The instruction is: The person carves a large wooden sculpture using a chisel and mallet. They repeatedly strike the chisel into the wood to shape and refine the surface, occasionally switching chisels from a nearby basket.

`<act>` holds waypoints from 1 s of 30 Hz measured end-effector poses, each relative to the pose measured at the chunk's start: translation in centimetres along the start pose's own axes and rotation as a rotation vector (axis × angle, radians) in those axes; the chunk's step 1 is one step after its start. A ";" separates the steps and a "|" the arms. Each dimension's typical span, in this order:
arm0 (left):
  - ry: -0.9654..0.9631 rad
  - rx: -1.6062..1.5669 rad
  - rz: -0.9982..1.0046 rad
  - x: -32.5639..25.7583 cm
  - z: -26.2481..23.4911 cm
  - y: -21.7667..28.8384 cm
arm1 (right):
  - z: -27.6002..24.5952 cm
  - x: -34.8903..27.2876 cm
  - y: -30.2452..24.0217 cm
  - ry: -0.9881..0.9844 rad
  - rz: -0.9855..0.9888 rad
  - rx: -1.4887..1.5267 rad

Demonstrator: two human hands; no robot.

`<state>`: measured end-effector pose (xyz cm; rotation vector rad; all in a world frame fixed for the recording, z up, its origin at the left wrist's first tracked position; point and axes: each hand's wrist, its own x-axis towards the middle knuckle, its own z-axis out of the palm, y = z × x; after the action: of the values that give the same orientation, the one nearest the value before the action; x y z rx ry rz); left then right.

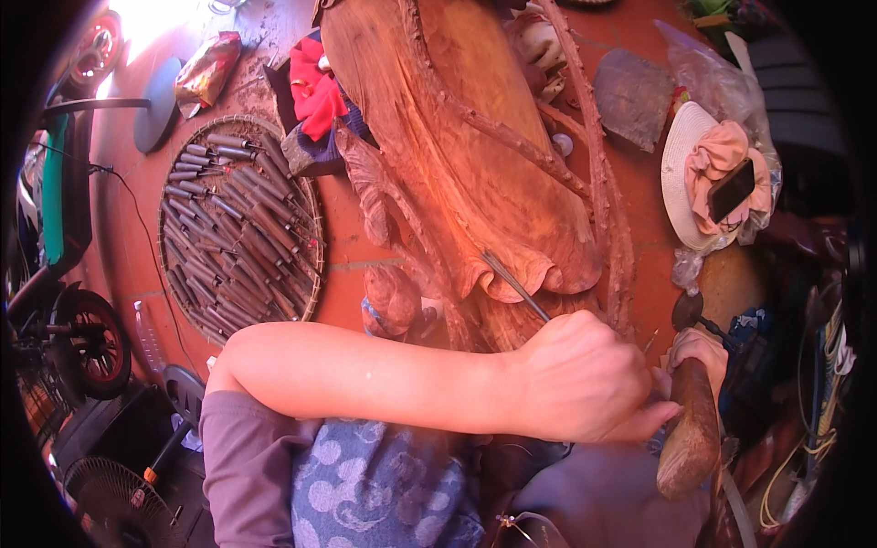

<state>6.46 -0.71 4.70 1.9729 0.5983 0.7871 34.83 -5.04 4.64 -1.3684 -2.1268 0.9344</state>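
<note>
On the big brown carved wood (539,173), the left hand (585,376) squeezes a thin grey metal chisel (517,287); a crooked knock from the rounded brown wooden mallet (689,443) (right hand (702,349) wrapped round it) could chip the edge.

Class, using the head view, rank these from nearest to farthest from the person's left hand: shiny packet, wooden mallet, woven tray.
1. Wooden mallet: just right of the left hand, in the right hand.
2. Woven tray: front left.
3. Shiny packet: farther front left, beyond the tray.

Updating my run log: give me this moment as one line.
Left hand: grips chisel | Right hand: grips mallet | Chisel tip: at carving
</note>
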 end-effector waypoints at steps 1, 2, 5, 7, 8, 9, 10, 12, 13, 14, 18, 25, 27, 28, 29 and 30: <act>0.005 0.003 -0.017 0.1 0.0 0.0 | 0.0 0.0 0.0 -0.005 -0.002 0.002; 0.010 0.005 -0.032 0.2 -0.1 0.1 | -0.1 0.2 -0.1 -0.017 0.004 0.001; -0.053 0.059 -0.069 0.5 -0.7 0.3 | -0.2 0.9 -0.8 -0.038 0.008 0.007; -0.033 0.023 -0.100 0.8 -0.5 0.0 | -0.2 1.1 -1.0 -0.036 -0.005 0.019; -0.023 0.004 -0.116 1.0 -0.4 -0.2 | -0.3 1.1 -0.9 -0.053 -0.006 0.040; 0.002 -0.004 -0.115 1.1 -0.3 -0.2 | -0.5 1.1 -0.8 -0.070 -0.007 0.062; 0.028 -0.012 -0.115 1.2 -0.3 -0.3 | -0.6 1.1 -0.7 -0.087 -0.007 0.083; 0.077 -0.024 -0.116 1.3 -0.3 0.0 | -0.6 1.0 -0.5 -0.064 -0.022 0.075; 0.099 -0.033 -0.117 1.3 -0.2 0.2 | -0.4 1.0 -0.4 -0.061 -0.025 0.076; 0.120 -0.046 -0.119 1.4 -0.2 0.2 | -0.3 0.9 -0.3 -0.055 -0.023 0.076; 0.149 -0.026 -0.140 1.7 0.3 -0.2 | 0.3 1.0 -0.2 -0.031 -0.030 0.082; 0.151 -0.014 -0.095 1.0 0.7 -0.4 | 2.6 0.0 0.2 0.222 0.002 0.129; 0.155 0.004 -0.090 1.1 0.6 -0.5 | 2.3 1.7 -1.9 0.174 -0.108 -0.114; 0.153 0.017 -0.086 1.2 0.5 -0.7 | 2.1 2.2 -2.6 0.151 -0.161 -0.237; 0.152 0.034 -0.088 1.2 0.5 -0.7 | 2.1 2.3 -2.4 0.170 -0.166 -0.157; 0.153 0.030 -0.086 1.1 0.4 -0.7 | 2.3 2.3 -2.1 0.188 -0.170 -0.078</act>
<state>7.45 0.14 4.24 1.9119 0.7841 0.8860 31.08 -4.26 4.70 -1.2356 -2.1151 0.6370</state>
